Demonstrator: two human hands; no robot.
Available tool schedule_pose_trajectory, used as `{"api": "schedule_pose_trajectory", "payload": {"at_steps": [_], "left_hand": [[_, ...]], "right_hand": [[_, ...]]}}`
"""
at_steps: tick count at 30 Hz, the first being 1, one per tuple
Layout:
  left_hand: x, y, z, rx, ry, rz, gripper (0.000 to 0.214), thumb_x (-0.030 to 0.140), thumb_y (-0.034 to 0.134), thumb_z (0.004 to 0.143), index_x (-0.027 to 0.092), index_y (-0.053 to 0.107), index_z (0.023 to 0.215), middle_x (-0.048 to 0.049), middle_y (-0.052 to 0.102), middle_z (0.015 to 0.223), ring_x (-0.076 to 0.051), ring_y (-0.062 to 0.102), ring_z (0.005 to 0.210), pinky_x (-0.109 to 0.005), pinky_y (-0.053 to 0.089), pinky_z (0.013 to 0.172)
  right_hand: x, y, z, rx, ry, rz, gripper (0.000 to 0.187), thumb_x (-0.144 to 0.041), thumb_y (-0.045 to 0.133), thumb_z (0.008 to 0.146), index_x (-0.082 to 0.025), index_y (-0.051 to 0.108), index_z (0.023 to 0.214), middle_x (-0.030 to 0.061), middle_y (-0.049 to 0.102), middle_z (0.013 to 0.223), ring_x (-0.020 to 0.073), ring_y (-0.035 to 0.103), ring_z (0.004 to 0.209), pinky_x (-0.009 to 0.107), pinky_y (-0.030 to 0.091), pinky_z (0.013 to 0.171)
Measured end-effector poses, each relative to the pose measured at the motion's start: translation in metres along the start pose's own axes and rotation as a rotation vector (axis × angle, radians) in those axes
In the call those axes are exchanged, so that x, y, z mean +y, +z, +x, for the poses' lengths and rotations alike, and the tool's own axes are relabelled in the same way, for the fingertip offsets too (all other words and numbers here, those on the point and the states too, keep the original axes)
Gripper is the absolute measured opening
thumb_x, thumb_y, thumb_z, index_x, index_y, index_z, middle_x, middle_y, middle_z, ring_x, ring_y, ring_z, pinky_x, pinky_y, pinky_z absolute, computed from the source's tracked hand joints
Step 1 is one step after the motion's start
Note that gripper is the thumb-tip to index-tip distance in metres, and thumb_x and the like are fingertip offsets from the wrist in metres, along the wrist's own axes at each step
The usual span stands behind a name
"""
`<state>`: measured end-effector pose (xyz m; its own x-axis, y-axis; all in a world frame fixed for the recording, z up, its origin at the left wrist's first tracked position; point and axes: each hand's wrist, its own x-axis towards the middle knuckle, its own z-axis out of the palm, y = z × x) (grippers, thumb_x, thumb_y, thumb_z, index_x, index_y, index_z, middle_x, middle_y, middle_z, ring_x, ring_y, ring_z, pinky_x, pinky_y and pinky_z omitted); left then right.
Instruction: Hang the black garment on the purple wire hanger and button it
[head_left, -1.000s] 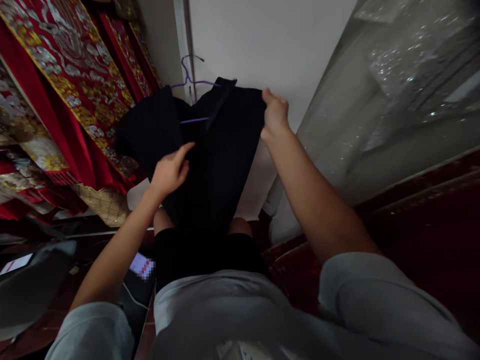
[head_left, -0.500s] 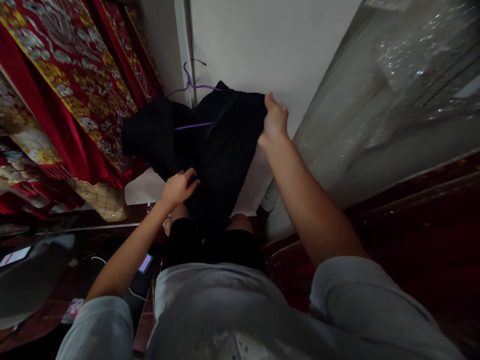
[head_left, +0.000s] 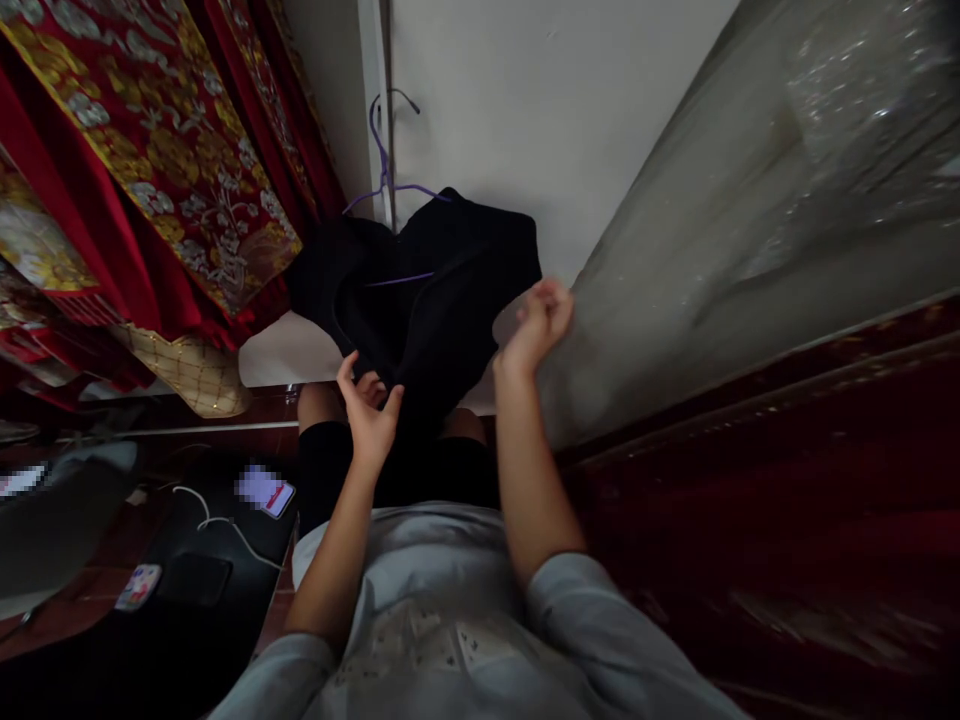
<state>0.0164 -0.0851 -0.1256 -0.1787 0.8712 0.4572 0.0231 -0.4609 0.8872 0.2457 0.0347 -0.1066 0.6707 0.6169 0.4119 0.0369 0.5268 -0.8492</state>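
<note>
Your black garment [head_left: 480, 290] hangs on a purple hanger [head_left: 384, 178] in front of you, against the white panel [head_left: 555, 110], its lower part reaching down between your knees. Your hands are apart from each other: the left hand [head_left: 373, 430] is at the garment's lower front edge, thumb and forefinger spread, while the right hand [head_left: 536, 325] is just beside its right-hand edge, fingers curled; you cannot tell from here whether they pinch cloth. Your tightest side is the left, where the garment's edge meets the red embroidered cloth [head_left: 195, 170]. On the right, the sheer grey covering [head_left: 675, 260] comes close behind your right hand. The widest room lies above the right-hand shoulder, over the panel. Low on your left, a phone [head_left: 279, 498] lies near the edge of a black seat [head_left: 244, 555].
</note>
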Motion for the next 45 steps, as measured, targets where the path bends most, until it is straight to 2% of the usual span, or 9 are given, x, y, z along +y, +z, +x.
{"api": "schedule_pose_trajectory", "payload": {"at_steps": [1,2,6,9,14,19,27,35,45], "left_hand": [[-0.001,0.001,-0.004,0.019,-0.014,-0.059,0.083,0.030,0.079,0.084,0.034,0.028,0.149,-0.0020,0.064,0.103,-0.015,0.068,0.086,-0.029,0.058,0.085],[-0.001,0.002,-0.007,0.023,-0.023,-0.100,0.084,0.031,0.081,0.083,0.034,0.028,0.149,-0.0017,0.065,0.103,-0.015,0.069,0.088,-0.029,0.058,0.089],[0.005,0.003,-0.010,0.021,-0.034,-0.176,0.078,0.037,0.085,0.081,0.033,0.038,0.144,-0.0041,0.069,0.107,-0.016,0.073,0.097,-0.031,0.059,0.094],[0.011,0.004,-0.012,0.041,-0.053,-0.148,0.055,0.043,0.085,0.082,0.027,0.057,0.126,-0.0077,0.072,0.108,-0.019,0.075,0.099,-0.033,0.061,0.092],[0.017,0.008,-0.017,0.100,-0.085,-0.123,0.035,0.041,0.090,0.077,0.022,0.070,0.099,-0.0065,0.076,0.094,-0.020,0.077,0.091,-0.034,0.064,0.086],[0.019,0.013,-0.017,0.112,-0.098,-0.169,0.038,0.032,0.089,0.079,0.024,0.073,0.112,-0.0073,0.079,0.104,-0.022,0.078,0.102,-0.038,0.065,0.094],[0.025,0.021,-0.011,0.085,-0.088,-0.146,0.042,0.026,0.086,0.079,0.024,0.073,0.119,-0.0037,0.076,0.091,-0.019,0.076,0.088,-0.033,0.064,0.086],[0.024,0.012,-0.006,0.128,-0.070,-0.161,0.038,0.022,0.087,0.073,0.017,0.071,0.107,-0.0016,0.073,0.081,-0.014,0.072,0.075,-0.023,0.058,0.074],[0.016,-0.003,-0.004,0.112,-0.101,-0.182,0.036,0.020,0.084,0.072,0.019,0.062,0.101,0.0003,0.066,0.082,-0.012,0.068,0.075,-0.021,0.054,0.074]], "right_hand": [[-0.005,-0.001,-0.031,0.125,0.071,0.038,0.029,-0.050,0.053,0.087,-0.025,0.056,0.102,0.0060,0.063,0.104,0.0201,0.066,0.102,0.034,0.056,0.081],[-0.010,0.001,-0.060,0.072,0.177,0.076,0.031,-0.050,0.062,0.082,-0.025,0.056,0.098,0.0039,0.063,0.094,0.0185,0.066,0.087,0.031,0.054,0.074],[-0.040,0.012,-0.120,-0.725,0.451,0.092,0.040,-0.048,0.086,0.066,-0.021,0.062,0.082,0.0004,0.063,0.076,0.0149,0.059,0.070,0.028,0.048,0.065],[-0.066,0.013,-0.115,-0.981,0.378,0.015,0.045,-0.045,0.094,0.060,-0.020,0.061,0.079,-0.0006,0.064,0.077,0.0143,0.060,0.072,0.027,0.049,0.068],[-0.092,-0.004,-0.105,-0.977,0.299,-0.084,0.039,-0.044,0.090,0.069,-0.020,0.060,0.078,-0.0004,0.064,0.074,0.0146,0.061,0.068,0.029,0.050,0.065],[-0.087,-0.012,-0.110,-0.933,0.197,-0.124,0.020,-0.039,0.075,0.085,-0.021,0.068,0.089,0.0034,0.071,0.083,0.0181,0.067,0.073,0.034,0.054,0.070],[-0.083,-0.017,-0.112,-0.859,0.021,-0.112,0.018,-0.040,0.063,0.098,-0.022,0.065,0.093,0.0028,0.069,0.085,0.0172,0.067,0.078,0.032,0.054,0.075],[-0.069,0.008,-0.116,-0.799,-0.153,-0.066,0.020,-0.039,0.060,0.099,-0.021,0.065,0.094,0.0016,0.067,0.084,0.0143,0.064,0.075,0.028,0.050,0.069],[-0.056,0.016,-0.121,-0.968,-0.112,-0.049,0.022,-0.044,0.051,0.105,-0.023,0.055,0.101,-0.0037,0.053,0.070,0.0127,0.053,0.062,0.026,0.042,0.063]]}}
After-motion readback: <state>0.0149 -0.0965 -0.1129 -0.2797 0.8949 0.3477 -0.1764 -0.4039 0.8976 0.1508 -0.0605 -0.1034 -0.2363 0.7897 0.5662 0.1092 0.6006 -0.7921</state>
